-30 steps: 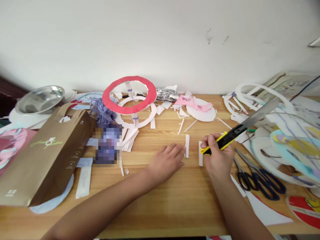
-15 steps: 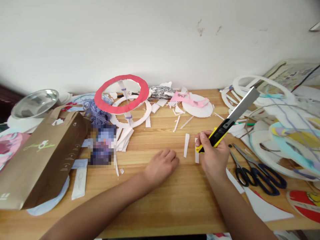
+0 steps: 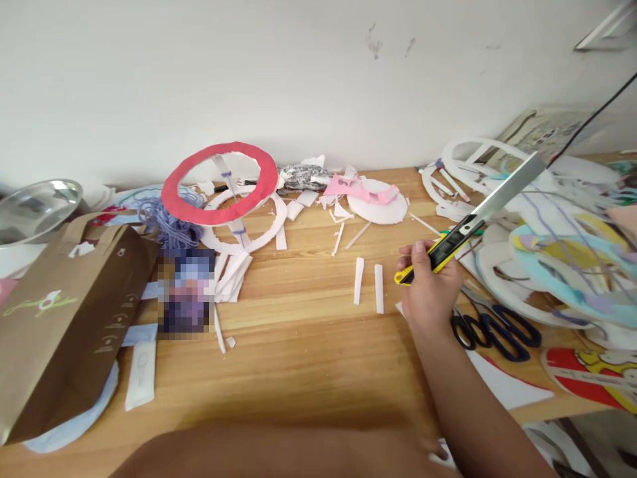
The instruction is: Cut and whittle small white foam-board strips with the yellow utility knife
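My right hand [image 3: 432,292] is wrapped round a yellow and black utility knife [image 3: 448,244], its wide blade slid far out and pointing up to the right. Just left of that hand, two short white strips [image 3: 379,289] lie side by side on the wooden table [image 3: 308,358]. My left forearm crosses the bottom edge of the view, and my left hand [image 3: 405,451] is low at the table's front edge, blurred and partly cut off, so its fingers do not show clearly. Scissors [image 3: 510,332] with dark handles lie beside my right wrist.
A red ring [image 3: 219,214] stands propped over a white ring at the back left. A brown paper bag [image 3: 74,318] and purple yarn [image 3: 174,222] are on the left. White scraps, a pink cut-out [image 3: 361,190] and stacked rings [image 3: 497,259] line the back and right.
My left hand has pulled back from the strips down to the table's front edge. My right hand, still gripping the knife, has moved off the right strip. The view has turned slightly right.
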`<state>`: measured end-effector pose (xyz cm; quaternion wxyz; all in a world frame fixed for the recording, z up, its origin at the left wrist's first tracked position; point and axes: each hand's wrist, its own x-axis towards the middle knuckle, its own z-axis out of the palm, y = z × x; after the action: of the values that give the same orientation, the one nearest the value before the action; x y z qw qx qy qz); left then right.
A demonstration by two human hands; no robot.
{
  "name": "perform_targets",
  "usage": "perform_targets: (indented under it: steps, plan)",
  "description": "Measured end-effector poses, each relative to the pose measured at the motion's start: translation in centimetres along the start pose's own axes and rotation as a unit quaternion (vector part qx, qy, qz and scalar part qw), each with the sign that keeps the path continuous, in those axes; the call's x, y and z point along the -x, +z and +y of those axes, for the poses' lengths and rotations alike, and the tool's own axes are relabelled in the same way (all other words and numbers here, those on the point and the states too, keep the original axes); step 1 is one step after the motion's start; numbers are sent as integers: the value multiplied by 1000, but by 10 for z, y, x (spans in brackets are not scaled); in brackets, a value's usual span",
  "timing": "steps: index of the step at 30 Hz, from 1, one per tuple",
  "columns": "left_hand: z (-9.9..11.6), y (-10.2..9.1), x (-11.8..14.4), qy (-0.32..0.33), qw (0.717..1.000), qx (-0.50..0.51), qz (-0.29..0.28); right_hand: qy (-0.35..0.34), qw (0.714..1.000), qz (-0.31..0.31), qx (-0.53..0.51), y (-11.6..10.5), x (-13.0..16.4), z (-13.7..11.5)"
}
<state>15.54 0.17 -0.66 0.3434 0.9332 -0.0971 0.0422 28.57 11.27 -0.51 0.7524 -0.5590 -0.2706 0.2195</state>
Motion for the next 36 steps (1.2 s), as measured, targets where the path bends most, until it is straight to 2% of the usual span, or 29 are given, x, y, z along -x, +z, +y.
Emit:
perform_targets:
  steps: [1, 2, 4, 5, 6, 7, 10, 12, 15, 20, 24, 27, 29, 31, 32, 34, 36]
  plan:
    - [-8, -12, 10, 30, 999, -3, 12, -2, 1000, 4, 0, 0, 1, -2]
    - [-19, -25, 21, 13, 999, -14, 28, -5, 1000, 6, -3, 0, 1, -3]
    - [-44, -47, 46, -124, 984, -84, 95, -9, 1000, 10, -15, 0, 2, -6]
    - [-57, -56, 56, -198, 962, -134, 130, -10, 1000, 11, -22, 0, 2, -6]
    - [-70, -62, 65, -242, 942, -178, 151, -7, 1000, 11, -28, 0, 2, -6]
    - [-81, -66, 72, -262, 926, -220, 162, -1, 999, 11, -33, 0, 2, -5]
    - [-101, -68, 78, -242, 921, -286, 109, 24, 999, -1, -47, 1, 1, -3]
    - [-102, -67, 77, -231, 919, -308, 80, 37, 998, -9, -51, 2, 2, -2]
    - [-90, -69, 80, -253, 905, -335, 72, 50, 997, -18, -48, 2, 3, -4]
    - [-63, -68, 118, -333, 881, -324, 85, 51, 997, -24, -60, 2, 6, -8]
    - [-56, -58, 158, -358, 882, -267, 148, 50, 997, -24, -57, 2, 7, -10]
    - [-60, -53, 176, -405, 862, -199, 230, 62, 996, -35, -56, 2, 8, -9]
    - [-65, -54, 182, -414, 843, -169, 298, 59, 996, -42, -43, 1, 11, -8]
    - [-71, -59, 184, -413, 821, -160, 360, 57, 995, -82, 8, 1, 16, -6]
    - [-73, -62, 184, -414, 810, -162, 383, 59, 989, -122, 52, 0, 19, -5]
    - [-77, -69, 184, -417, 792, -175, 409, 65, 960, -226, 150, 0, 27, -1]
    - [-79, -76, 183, -415, 787, -199, 412, 58, 921, -312, 228, 1, 36, 1]
